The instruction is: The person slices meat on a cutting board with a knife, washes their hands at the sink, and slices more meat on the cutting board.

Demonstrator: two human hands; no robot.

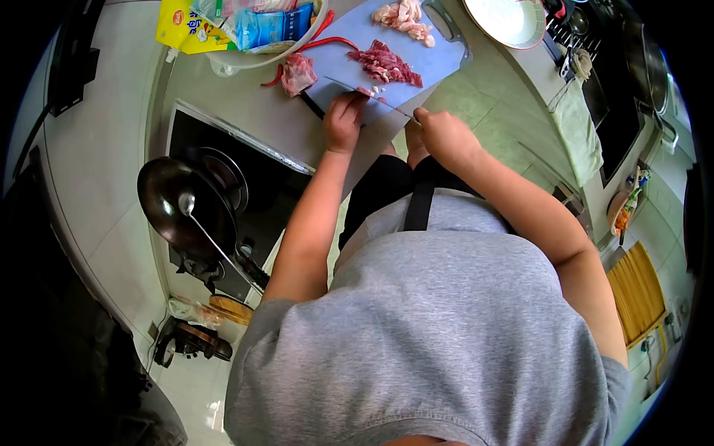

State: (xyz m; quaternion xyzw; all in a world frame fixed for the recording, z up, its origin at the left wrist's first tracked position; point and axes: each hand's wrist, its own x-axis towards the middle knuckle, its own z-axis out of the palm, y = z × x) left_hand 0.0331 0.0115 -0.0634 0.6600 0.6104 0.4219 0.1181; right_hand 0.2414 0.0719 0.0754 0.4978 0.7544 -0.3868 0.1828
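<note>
My right hand [446, 139] is closed around the handle end of a knife [398, 110], whose thin blade reaches leftward over the pale blue cutting board [439, 68]. Beside the blade, my left hand [344, 123] has its fingers curled on a piece of meat [363, 98], mostly hidden under them. Small cut bits lie by the blade. Farther up the board is a heap of sliced red meat [385, 63], and beyond it a pile of pale, fatty pieces [404, 18]. A larger meat chunk [299, 75] sits left of the board, near red chilies [327, 43].
A plastic tub [256, 58] with packets stands at upper left, beside a yellow bag [181, 30]. A white bowl [509, 21] is at upper right. On the left stove [279, 152], a wok [167, 204] holds a ladle [187, 203]. A cloth [579, 137] hangs from the right counter.
</note>
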